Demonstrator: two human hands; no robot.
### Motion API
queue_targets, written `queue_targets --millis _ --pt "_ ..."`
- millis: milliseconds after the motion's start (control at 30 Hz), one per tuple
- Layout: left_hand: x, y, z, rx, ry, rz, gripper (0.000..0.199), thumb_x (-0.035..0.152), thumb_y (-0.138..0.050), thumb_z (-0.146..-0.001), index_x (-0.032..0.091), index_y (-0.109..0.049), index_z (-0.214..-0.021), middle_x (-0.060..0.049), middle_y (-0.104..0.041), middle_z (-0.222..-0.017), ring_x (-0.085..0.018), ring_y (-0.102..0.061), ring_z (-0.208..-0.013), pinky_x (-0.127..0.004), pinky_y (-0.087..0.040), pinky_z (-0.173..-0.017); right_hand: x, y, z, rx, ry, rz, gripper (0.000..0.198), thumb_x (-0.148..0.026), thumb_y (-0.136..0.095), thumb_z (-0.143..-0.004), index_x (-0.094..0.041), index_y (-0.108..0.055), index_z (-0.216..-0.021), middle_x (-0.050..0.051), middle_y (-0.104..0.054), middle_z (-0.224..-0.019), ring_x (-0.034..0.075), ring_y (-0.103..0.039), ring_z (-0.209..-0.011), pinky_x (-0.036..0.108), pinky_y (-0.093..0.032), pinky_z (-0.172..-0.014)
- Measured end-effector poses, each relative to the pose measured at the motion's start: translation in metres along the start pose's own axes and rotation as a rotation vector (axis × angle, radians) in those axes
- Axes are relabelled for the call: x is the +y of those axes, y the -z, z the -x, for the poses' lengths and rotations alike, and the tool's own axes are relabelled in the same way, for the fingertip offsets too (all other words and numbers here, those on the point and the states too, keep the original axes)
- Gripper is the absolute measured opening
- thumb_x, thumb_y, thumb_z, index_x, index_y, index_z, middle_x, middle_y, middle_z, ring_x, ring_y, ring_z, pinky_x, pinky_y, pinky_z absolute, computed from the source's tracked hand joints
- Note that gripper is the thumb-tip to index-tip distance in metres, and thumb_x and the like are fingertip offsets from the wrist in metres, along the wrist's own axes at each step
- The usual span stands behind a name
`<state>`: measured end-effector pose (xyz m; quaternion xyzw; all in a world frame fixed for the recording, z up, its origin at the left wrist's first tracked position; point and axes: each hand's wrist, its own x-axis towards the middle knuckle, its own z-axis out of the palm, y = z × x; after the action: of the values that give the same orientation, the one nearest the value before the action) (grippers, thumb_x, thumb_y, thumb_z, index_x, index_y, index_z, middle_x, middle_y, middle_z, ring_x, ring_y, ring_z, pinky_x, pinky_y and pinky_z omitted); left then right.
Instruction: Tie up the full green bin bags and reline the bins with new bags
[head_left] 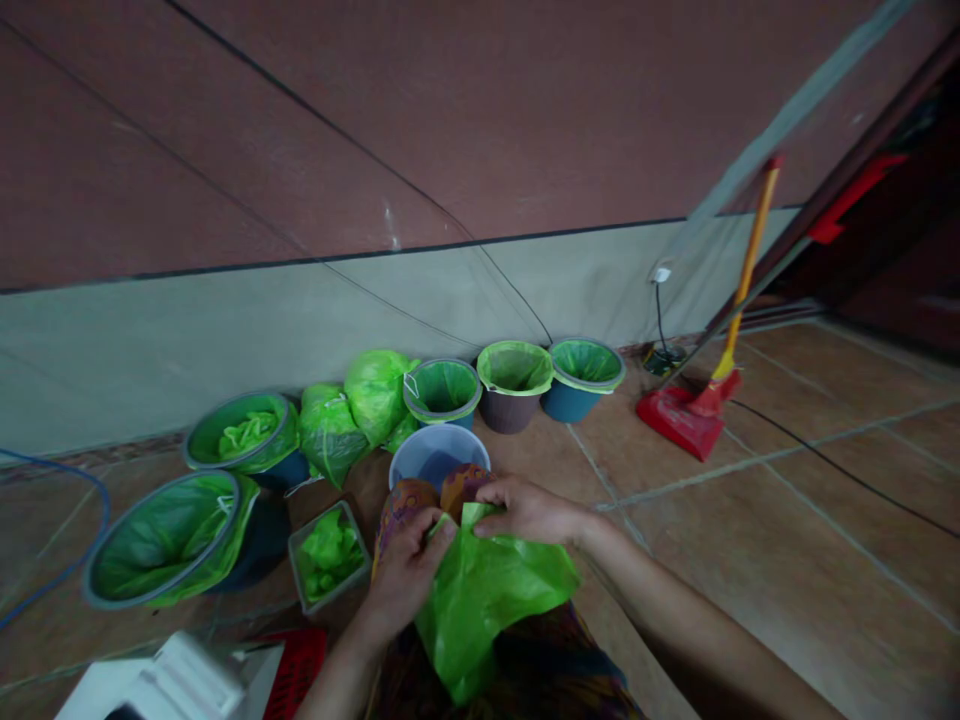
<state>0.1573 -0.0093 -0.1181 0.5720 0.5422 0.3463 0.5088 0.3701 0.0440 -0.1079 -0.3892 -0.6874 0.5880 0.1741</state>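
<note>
A thin, bright green plastic bag [495, 600] hangs over the person's lap, just short of the pale lavender round bucket [465, 442] that stands beyond the knees. The left hand [409, 565] pinches its upper edge near one corner between thumb and fingers, and the right hand [525, 512] grips the same edge a little further along, so both are closed on the film with a small gap between them. The likeliest trouble is a tear: film this thin could split if the two pinches pull apart unevenly. Held only by the edge, it might also slip from one side, because the loose lower part sags and folds across the patterned orange and purple cloth [401, 505] over the knees. A dropped piece could fall near the square pale container [296, 575] holding crumpled green plastic and be confused with that heap. Much is hard to make out: the fingertips behind the film are hidden, and whether the bag's mouth is parted or its layers cling together cannot be told. The knees cover the near side of the lavender bucket. At the lower left, a blurred white object [191, 680] is cut off by the frame, and the left forearm partly covers a red item with lettering [300, 660], unreadable here.
</note>
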Motion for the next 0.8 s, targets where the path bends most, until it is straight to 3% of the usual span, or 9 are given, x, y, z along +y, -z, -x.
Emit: queue_targets --millis 133,267,467,667,800 --pt "0.01 0.011 -0.002 -0.265 0.177 0.085 0.038 0.052 -0.071 -0.077 0.017 -0.071 -0.092 -0.004 -0.074 -0.085 -0.019 -0.066 -0.076 -0.028 -0.05 -0.069 -0.006 0.005 -0.002 -0.077 0.078 0.017 0.018 -0.035 -0.066 -0.08 -0.017 -0.064 -0.08 -0.004 -0.056 -0.073 0.01 -0.048 -0.065 0.022 -0.038 -0.061" --pt "0.014 0.017 -0.005 -0.368 0.278 0.081 0.041 0.051 -0.077 -0.071 0.015 -0.074 -0.09 -0.005 -0.075 -0.083 -0.019 -0.066 -0.072 -0.028 -0.049 -0.068 -0.009 0.01 -0.006 -0.154 0.082 0.035 0.029 -0.044 -0.068 -0.081 -0.016 -0.07 -0.09 -0.001 -0.064 -0.081 0.011 -0.054 -0.072 0.022 -0.041 -0.064" --pt "0.009 0.009 -0.009 -0.289 0.278 0.168 0.04 0.047 -0.083 -0.064 0.015 -0.073 -0.084 -0.003 -0.073 -0.077 -0.016 -0.064 -0.067 -0.026 -0.047 -0.065 0.0 0.009 -0.007 -0.216 -0.056 0.007 0.032 -0.045 -0.073 -0.077 -0.014 -0.071 -0.085 -0.002 -0.062 -0.073 0.009 -0.052 -0.062 0.021 -0.04 -0.057" --pt "0.001 0.005 -0.01 -0.2 0.231 0.19 0.032 0.042 -0.083 -0.063 0.015 -0.067 -0.071 0.001 -0.066 -0.065 -0.012 -0.057 -0.058 -0.023 -0.042 -0.057 0.006 0.006 -0.003 -0.101 0.014 -0.015 0.028 -0.04 -0.075 -0.075 -0.015 -0.065 -0.072 -0.005 -0.054 -0.064 0.008 -0.046 -0.06 0.02 -0.035 -0.053" --pt "-0.001 0.011 -0.006 -0.09 0.247 0.275 0.034 0.043 -0.084 -0.062 0.016 -0.063 -0.065 0.003 -0.061 -0.058 -0.009 -0.051 -0.052 -0.021 -0.04 -0.054 0.01 0.013 0.006 0.004 -0.015 -0.216 0.036 -0.048 -0.075 -0.074 -0.014 -0.063 -0.075 -0.003 -0.058 -0.067 0.009 -0.05 -0.06 0.022 -0.04 -0.056"
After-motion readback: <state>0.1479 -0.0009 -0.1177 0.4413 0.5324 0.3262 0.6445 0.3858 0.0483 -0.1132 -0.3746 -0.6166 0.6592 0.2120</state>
